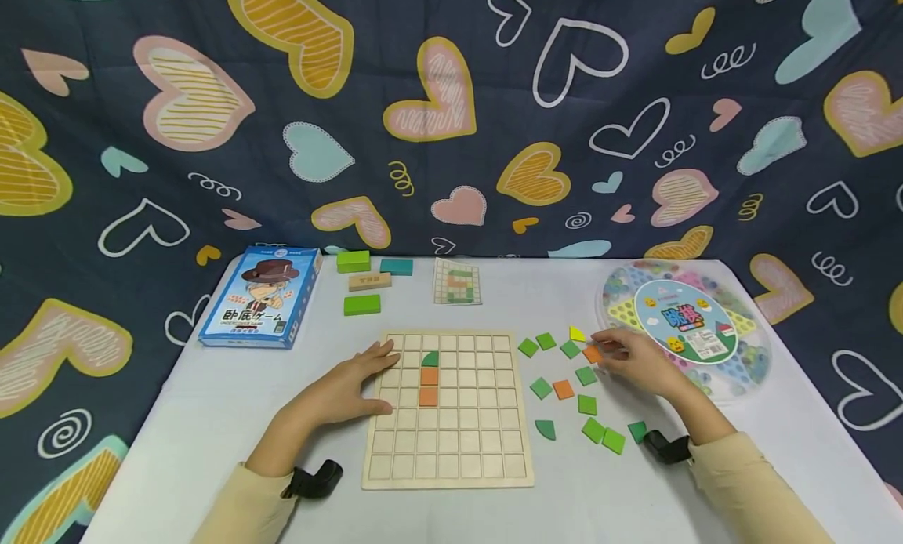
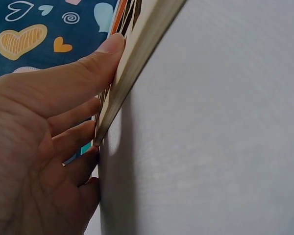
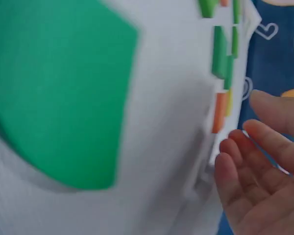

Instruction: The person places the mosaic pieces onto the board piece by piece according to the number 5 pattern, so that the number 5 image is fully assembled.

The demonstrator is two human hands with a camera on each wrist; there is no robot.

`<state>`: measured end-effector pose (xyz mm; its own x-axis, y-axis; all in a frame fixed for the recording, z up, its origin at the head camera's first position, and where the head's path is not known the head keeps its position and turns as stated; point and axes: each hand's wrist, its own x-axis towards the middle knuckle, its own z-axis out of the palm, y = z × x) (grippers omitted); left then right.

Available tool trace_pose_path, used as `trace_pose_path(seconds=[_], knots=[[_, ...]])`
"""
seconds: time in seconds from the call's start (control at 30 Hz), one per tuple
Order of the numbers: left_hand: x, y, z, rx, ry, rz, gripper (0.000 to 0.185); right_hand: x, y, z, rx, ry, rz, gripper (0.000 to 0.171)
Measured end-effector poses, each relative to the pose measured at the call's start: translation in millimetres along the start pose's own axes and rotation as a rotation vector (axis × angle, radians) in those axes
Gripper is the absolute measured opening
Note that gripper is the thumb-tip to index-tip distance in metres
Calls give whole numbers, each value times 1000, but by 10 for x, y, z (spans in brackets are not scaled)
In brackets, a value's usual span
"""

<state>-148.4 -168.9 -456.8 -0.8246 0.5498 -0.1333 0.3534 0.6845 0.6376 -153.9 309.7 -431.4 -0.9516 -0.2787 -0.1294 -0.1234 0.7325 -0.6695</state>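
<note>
A wooden grid board (image 1: 480,442) lies in the middle of the table. On it a green quarter-round tile (image 1: 430,360) sits above two orange square tiles (image 1: 428,397) in one column. My left hand (image 1: 342,389) rests at the board's left edge, thumb and fingers extended; the left wrist view shows the thumb (image 2: 98,61) touching the rim. To the board's right, my right hand (image 1: 635,361) hovers at an orange tile (image 1: 591,354). In the right wrist view its fingers (image 3: 228,174) are loosely bent, holding nothing, beside that orange tile (image 3: 219,112). A yellow tile (image 1: 577,334) lies just behind.
Several green tiles (image 1: 587,405) and another orange tile (image 1: 563,389) lie scattered right of the board. A pattern card (image 1: 457,281), coloured blocks (image 1: 362,304) and a blue game box (image 1: 257,297) stand behind. A round marble-game case (image 1: 684,320) is at the right.
</note>
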Motion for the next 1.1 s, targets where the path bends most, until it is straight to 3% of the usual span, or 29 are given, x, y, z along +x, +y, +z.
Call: trace_pose_path(seconds=[0.1,0.3,0.47,0.63,0.83,0.93,1.1], knots=[[0,-9,5,0,2,-2,79,36,15,17,-34,-13,2,40],[-18,-25,19,-3,10,-8,80,88,13,97,-167,63,-35,24],[-40,-44,22,2,0,-8,80,27,-73,146,-147,75,-23,21],[-14,-43,-9,17,-2,3,80,-30,-342,278,-51,71,-108,23],[20,-33,-17,11,-12,-1,80,41,-769,683,12,-11,-279,25],[19,-36,-17,11,-11,-5,80,134,-980,904,6,-88,-352,26],[-13,-34,-8,7,-8,-3,79,299,-1245,1187,-79,-160,-389,20]])
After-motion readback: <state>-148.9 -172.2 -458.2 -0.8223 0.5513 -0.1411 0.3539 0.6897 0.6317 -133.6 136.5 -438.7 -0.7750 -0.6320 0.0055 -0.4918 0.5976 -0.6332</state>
